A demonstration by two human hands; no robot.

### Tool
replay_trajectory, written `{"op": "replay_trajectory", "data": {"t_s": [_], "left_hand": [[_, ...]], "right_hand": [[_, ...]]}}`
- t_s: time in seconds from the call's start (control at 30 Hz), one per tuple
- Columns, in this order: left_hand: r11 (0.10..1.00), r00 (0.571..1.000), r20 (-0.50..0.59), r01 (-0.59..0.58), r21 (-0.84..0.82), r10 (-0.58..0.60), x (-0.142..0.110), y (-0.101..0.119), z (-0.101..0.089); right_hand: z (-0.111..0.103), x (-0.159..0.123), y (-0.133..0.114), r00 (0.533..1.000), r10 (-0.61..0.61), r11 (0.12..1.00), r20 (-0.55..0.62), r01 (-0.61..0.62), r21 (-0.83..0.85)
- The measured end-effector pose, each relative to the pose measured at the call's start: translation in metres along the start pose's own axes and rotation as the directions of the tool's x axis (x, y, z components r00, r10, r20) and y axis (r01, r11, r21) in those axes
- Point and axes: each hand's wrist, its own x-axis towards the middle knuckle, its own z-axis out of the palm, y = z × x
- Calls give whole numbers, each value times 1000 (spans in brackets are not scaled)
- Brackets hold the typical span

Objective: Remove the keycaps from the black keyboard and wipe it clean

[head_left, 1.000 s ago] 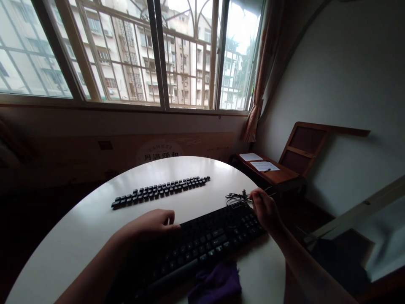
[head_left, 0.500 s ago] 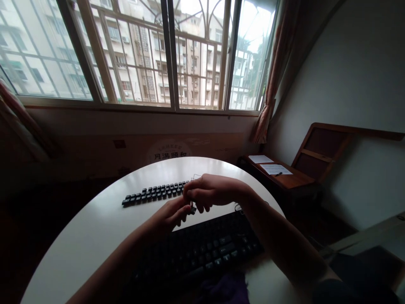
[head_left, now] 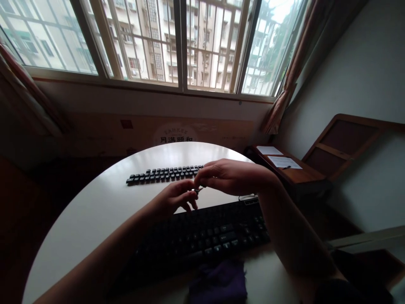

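My left hand (head_left: 177, 196) pinches a small dark keycap (head_left: 196, 191) between thumb and fingers, its lower fingers loosely bent. Close beside it, my right hand (head_left: 218, 175) is closed on a thin wire keycap puller (head_left: 201, 188); only a short bit shows, the rest lies hidden in the fingers. Both hands meet above the table, over the back edge of a black keyboard (head_left: 218, 236). Behind them, loose black keycaps (head_left: 164, 174) stand in rows, the right end covered by my right hand.
The white round table (head_left: 79, 223) carries everything. A purple cloth (head_left: 218, 283) lies at the keyboard's front. A cable (head_left: 248, 196) sits by its back right corner. Beyond the table stand a wooden chair (head_left: 310, 175) with papers (head_left: 284, 162) and a pen, and a barred window (head_left: 182, 46).
The view has tilted down. Both hands stay together, but the wire loop that stuck up above my right hand no longer shows. My left fingers have turned around the keycap.
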Motion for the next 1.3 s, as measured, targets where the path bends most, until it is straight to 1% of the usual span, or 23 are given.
{"op": "replay_trajectory", "data": {"t_s": [0.07,0.13,0.2,0.27,0.37,0.53,0.63,0.73,0.83,0.93,0.97,1.0,1.07,1.13,1.23,1.3], "left_hand": [[998,999,26,37,-60,-36,-2,1,0],[995,997,53,56,-85,-51,-4,3,0],[993,996,66,62,-102,-56,-6,6,0],[989,996,64,63,-131,-55,-6,8,0],[979,998,43,48,-198,-40,-5,7,-2],[949,997,-78,-30,-314,6,-4,2,-6],[942,997,-77,-35,-333,10,-2,1,-7],[933,998,-60,-48,-357,29,-1,-1,-8],[928,996,-90,-52,-369,20,0,-5,-9],[935,989,-145,-32,-353,-21,1,-9,-10],[939,987,-159,-27,-342,-29,1,-10,-10],[944,985,-167,-23,-330,-34,1,-10,-10],[954,985,-168,-11,-301,-42,1,-10,-10],[963,987,-148,17,-268,-59,1,-8,-9],[974,988,-122,61,-218,-89,0,-6,-7],[979,988,-123,70,-193,-95,0,-5,-6]], "right_hand": [[-1,-1,-3,998,-45,997,-32,43,-62],[0,-1,-7,993,-103,991,-51,98,-91],[0,1,-12,986,-151,986,-63,146,-85],[2,5,-14,982,-171,985,-78,167,-49],[6,11,-15,982,-162,985,-97,166,36],[17,18,-14,971,-151,978,-184,174,118],[23,22,-13,958,-149,968,-245,192,161],[26,24,-14,942,-138,945,-305,217,243],[24,23,-15,915,-128,913,-383,259,315],[20,20,-15,878,-130,931,-461,268,247],[19,19,-14,881,-138,946,-452,252,203],[19,19,-12,896,-144,961,-420,228,155],[20,20,-4,938,-132,985,-322,161,65],[25,24,6,971,-105,994,-216,110,11],[33,29,21,988,-106,994,-111,105,-21],[37,32,28,989,-117,992,-94,111,-57]]}}
